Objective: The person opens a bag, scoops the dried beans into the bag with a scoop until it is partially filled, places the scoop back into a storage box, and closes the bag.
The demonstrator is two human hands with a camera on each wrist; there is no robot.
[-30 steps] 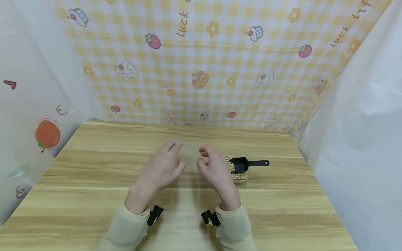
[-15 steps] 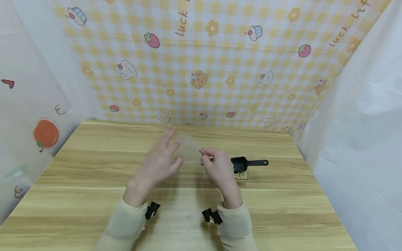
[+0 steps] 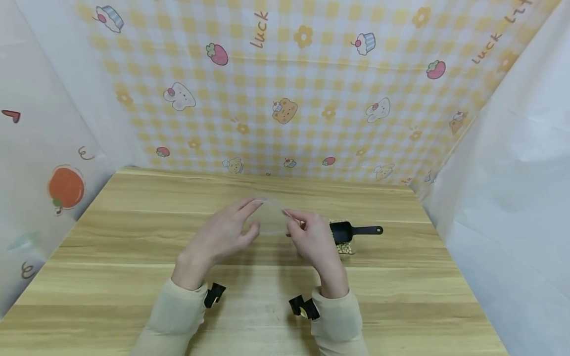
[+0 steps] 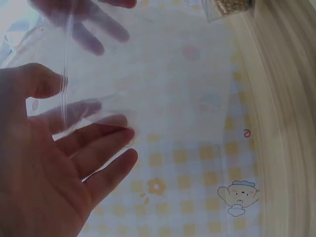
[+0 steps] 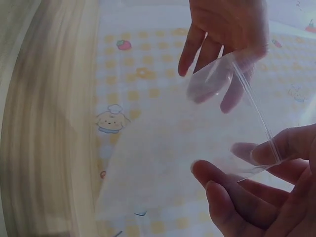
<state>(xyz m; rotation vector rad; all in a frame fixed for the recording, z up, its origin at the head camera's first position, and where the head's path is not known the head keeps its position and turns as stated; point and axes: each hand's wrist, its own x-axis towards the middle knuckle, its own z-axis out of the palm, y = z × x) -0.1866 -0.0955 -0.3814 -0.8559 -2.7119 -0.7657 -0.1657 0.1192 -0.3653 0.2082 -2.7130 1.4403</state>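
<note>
Left hand (image 3: 218, 235), fingers (image 3: 252, 206) lowered, clear bag (image 5: 170, 143) (mouth up), hanging downward

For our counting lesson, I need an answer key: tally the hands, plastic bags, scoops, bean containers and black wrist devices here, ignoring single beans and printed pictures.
Hands: 2 (left hand, right hand)
Clear plastic bag: 1
Black scoop: 1
Clear container of beans: 1
Black wrist devices: 2 (one by the left sleeve, one by the right sleeve)
Total: 7
</note>
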